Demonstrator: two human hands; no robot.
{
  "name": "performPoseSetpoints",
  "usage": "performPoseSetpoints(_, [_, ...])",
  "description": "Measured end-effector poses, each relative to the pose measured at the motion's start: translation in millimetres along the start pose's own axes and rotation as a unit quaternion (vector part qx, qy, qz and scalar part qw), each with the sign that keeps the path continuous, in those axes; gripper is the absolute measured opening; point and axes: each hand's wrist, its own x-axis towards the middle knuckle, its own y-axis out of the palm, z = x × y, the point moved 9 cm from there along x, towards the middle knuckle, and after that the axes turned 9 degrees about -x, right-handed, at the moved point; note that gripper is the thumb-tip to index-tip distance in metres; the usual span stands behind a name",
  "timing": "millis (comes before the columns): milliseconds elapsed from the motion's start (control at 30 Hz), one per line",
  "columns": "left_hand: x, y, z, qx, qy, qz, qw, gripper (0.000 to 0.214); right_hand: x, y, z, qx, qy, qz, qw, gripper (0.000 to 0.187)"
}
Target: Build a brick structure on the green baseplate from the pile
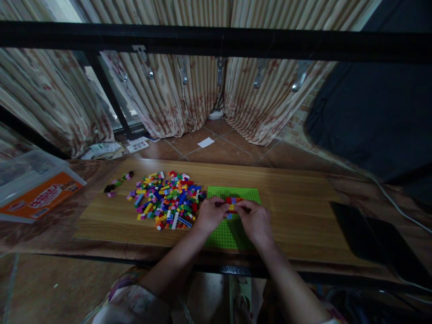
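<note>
On the wooden board lies a green studded baseplate (225,234). Over its upper half, my left hand (212,215) and my right hand (254,221) come close together, fingers pinched from either side on a small group of toy bricks (231,207). Red, purple, orange, yellow and light blue show between the fingertips. My fingers hide part of these bricks, so I cannot tell whether they are pressed onto the baseplate. Left of the baseplate, near my left hand, spreads a heap of loose multicoloured toy bricks (172,198).
A clear plastic box with an orange label (43,198) stands at the far left. Several small bricks and dark pieces (118,182) lie behind the heap's left side. Dark flat panels (378,238) lie at right. A black rail (216,40) with metal hooks crosses ahead.
</note>
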Motion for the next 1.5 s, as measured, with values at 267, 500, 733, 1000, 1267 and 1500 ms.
performPoseSetpoints(267, [3.3,-2.2,5.8,-0.008,-0.02,-0.017,1.0,0.008,2.4,2.7,-3.3,-0.001,0.005,0.02,1.0,0.02])
performPoseSetpoints(500, [0.5,1.1,1.9,-0.017,0.005,-0.025,1.0,0.008,1.9,-4.0,0.9,0.09,0.023,-0.005,0.996,0.014])
performPoseSetpoints(733, [-15.5,-37.4,-50.9,-0.03,0.089,-0.037,0.995,0.024,2.5,-61.5,6.2,0.215,0.055,-0.14,0.965,0.026])
performPoseSetpoints(1000, [-38.0,-143.7,-106.3,-0.138,0.156,-0.149,0.967,0.025,-5.8,-32.7,44.3,0.281,0.056,-0.041,0.957,0.027])
performPoseSetpoints(1267, [-61.1,-217.5,-116.8,-0.121,0.194,-0.209,0.951,0.026,-47.0,39.1,125.8,-0.031,-0.202,0.134,0.97,0.018])
performPoseSetpoints(1500, [-58.4,-233.0,-102.1,0.127,0.172,-0.132,0.968,0.022,-54.3,67.2,115.3,-0.135,-0.197,0.161,0.958,0.014])
